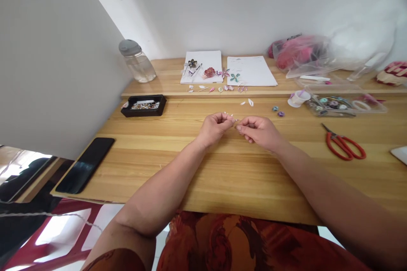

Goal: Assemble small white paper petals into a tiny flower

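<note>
My left hand (217, 127) is closed in a pinch, with small white petal-like tips (228, 114) sticking up beyond its fingertips. Close beside it, my right hand (258, 130) also pinches, fingertips almost meeting those of the left. Whatever sits between the right fingers is too small to make out. Just beyond the hands lie loose white petal pieces (251, 102). Two small thread spools, one teal (275, 109) and one purple (281, 114), rest to the right of them, near a larger white spool (299, 98).
Red-handled scissors (346, 146) lie at right, before a clear tray (346, 103) of spools. At left are a black bead box (143, 111), a phone (85, 165) and a water bottle (137, 61). Paper sheets (251, 70) with flower ornaments (210, 72) occupy the raised back ledge.
</note>
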Motion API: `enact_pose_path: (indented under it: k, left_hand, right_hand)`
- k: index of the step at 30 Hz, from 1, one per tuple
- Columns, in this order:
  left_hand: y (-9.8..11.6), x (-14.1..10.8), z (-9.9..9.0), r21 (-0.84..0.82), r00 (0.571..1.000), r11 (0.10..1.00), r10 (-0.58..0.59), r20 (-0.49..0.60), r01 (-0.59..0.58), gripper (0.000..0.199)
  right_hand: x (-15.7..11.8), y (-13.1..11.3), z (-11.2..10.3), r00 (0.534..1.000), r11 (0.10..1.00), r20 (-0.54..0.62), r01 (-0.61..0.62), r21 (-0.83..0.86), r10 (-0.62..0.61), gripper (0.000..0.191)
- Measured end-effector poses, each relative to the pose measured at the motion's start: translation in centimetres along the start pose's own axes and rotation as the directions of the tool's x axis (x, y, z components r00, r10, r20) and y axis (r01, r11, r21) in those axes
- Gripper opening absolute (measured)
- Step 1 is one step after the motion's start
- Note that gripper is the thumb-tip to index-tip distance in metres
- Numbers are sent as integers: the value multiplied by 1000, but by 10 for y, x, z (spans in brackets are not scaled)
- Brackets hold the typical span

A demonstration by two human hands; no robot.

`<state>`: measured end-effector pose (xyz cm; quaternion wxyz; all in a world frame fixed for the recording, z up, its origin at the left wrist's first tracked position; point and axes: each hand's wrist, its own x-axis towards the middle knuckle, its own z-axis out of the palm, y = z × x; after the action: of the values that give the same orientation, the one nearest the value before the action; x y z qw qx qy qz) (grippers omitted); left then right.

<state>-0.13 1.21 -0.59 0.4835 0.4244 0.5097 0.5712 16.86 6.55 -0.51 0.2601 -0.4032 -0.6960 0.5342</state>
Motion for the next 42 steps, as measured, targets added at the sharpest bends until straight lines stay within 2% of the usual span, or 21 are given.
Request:
enact_pose_path:
  k: [3,5,10,13,15,19,22,25,29,32,35,38,42]
  left_hand:
    - [-4,2,-1,50,995,998,53,-90,-48,28]
    - [-6,3,-2,128,990,989,89,-109,-74,26]
    - [-8,1,-1,240,996,967,83,12,-84,24]
    - [-6,-1,-1,233,995,971,33,95,-54,27]
    - [-4,-2,-1,206,993,978,4,117,-28,29]
    - [0,-3,0,116,994,993,-32,100,20,33]
    - [0,-2,0,56,997,998,-16,71,13,32]
    - [-3,1,-1,45,1000,999,21,-12,-20,31]
    - [-7,3,-2,189,992,979,97,-86,-79,24]
    - [-7,2,-2,278,991,954,124,-42,-107,19]
    - [-5,0,-1,267,995,959,82,54,-94,21]
    - [-3,-2,-1,221,990,973,40,134,-69,26]
    - [-3,-2,-1,162,990,986,27,138,-49,30]
  right_hand:
    - [-7,-5,4,992,982,-45,108,-153,-117,22]
    - [-10,-10,4,974,957,-93,183,-223,-208,19]
    - [-9,-16,-2,936,929,-169,258,-265,-308,17]
    - [-3,-13,-8,937,937,-172,262,-229,-304,19]
    - [1,-9,-10,954,958,-147,236,-164,-261,22]
    - [5,-1,-7,995,997,-86,58,54,-54,32]
    - [4,1,-1,999,990,-22,-23,140,27,34]
    - [-1,-2,5,1000,999,14,-5,49,4,29]
    - [-11,-12,7,986,974,-62,140,-176,-153,20]
    - [-14,-18,4,959,942,-130,210,-261,-250,17]
    - [-10,-17,-2,940,930,-162,249,-270,-299,17]
    - [-2,-12,-9,945,945,-158,253,-208,-288,20]
    - [5,-3,-10,991,995,-93,101,1,-101,30]
